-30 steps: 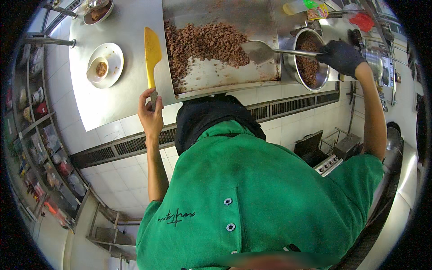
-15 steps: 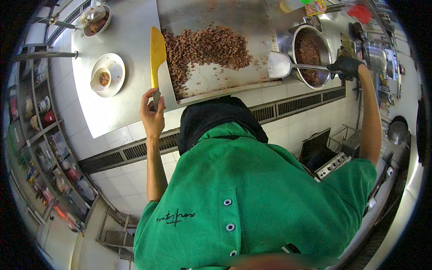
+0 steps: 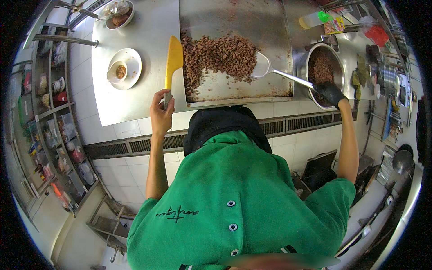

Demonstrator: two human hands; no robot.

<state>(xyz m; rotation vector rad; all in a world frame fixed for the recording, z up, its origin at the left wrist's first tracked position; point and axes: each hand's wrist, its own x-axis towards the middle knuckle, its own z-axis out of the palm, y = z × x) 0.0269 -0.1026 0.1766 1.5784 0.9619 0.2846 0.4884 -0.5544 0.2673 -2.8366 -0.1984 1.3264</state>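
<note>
My bare left hand is closed round the dark handle of a yellow-bladed spatula, which points away from me along the left edge of a large metal tray. Brown crumbly bits, like chopped cooked meat, lie heaped in the tray. In a black glove, my right hand grips the handle end of a metal wok spatula. Its blade touches the right side of the heap. Beneath the gloved hand stands a deep steel pot holding more of the brown bits.
To the left, a white plate bears a small bowl of sauce. A white bowl with bagged food stands farther back. A green-capped bottle and a yellow packet lie beyond the pot. Metal shelving lines the left.
My right hand has brought the wok spatula from over the pot leftward onto the tray, against the heap. My left hand keeps the yellow spatula in nearly the same pose. The view has shifted slightly.
</note>
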